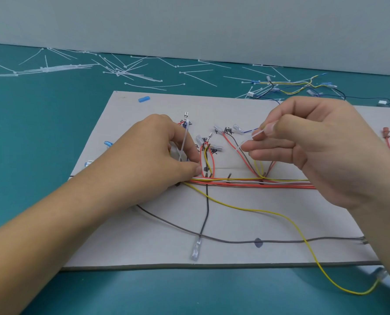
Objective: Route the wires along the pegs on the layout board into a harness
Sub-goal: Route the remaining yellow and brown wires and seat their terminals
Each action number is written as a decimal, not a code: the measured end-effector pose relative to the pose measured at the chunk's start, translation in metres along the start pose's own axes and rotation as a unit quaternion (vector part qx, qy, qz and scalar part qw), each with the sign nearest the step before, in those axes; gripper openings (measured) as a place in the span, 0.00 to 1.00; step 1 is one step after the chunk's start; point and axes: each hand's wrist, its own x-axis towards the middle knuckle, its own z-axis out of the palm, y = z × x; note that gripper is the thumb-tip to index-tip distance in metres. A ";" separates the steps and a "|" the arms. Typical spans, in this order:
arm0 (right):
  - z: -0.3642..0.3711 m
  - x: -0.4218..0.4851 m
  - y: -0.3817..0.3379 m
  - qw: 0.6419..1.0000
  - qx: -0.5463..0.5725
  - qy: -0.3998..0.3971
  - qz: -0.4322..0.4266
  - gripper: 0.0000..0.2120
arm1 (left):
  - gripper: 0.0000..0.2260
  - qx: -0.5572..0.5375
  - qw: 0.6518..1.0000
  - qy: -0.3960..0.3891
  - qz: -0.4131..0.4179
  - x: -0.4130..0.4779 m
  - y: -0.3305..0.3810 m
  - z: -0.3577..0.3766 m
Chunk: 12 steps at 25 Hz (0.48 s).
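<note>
Grey board (pixel 235 223): lies flat on the teal table (pixel 30 144), its middle crossed by a wire bundle (pixel 246 181).
Around the board: loose ties (pixel 121 72) are scattered on the table beyond its far edge. Spare wires (pixel 291 86) lie tangled past its far right corner.
On the board: one blue sleeve (pixel 143 99) sits near the far left corner. Short wire branches with clear end sleeves fan up from the bundle toward the far edge.
In the way: three loose wires cross the board's near half. They are a yellow wire (pixel 246 209), a brown wire (pixel 212 238) and a black wire (pixel 206 212).
Yellow wire: runs off the board's near right edge onto the table.
Pegs: a few short dark pegs (pixel 229 176) stand along the bundle; the exact count is unclear.
Hands: two, both over the board's middle.
Left hand (pixel 157 153): its grip is closed, thumb and forefinger pinched on the lower end of an upright tie (pixel 183 144). The thumb tip is just above the bundle's left end.
Right hand (pixel 314 151): thumb and forefinger pinch a white tie (pixel 259 133). The other fingers are loosely stretched out over the branches.
Bundle and grips: it runs below both hands, from the left thumb to under the right palm.
</note>
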 end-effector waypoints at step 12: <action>-0.001 0.001 0.005 0.989 -0.137 0.040 -0.032 0.08 | 0.04 0.001 1.000 0.000 0.001 -0.001 0.002 -0.001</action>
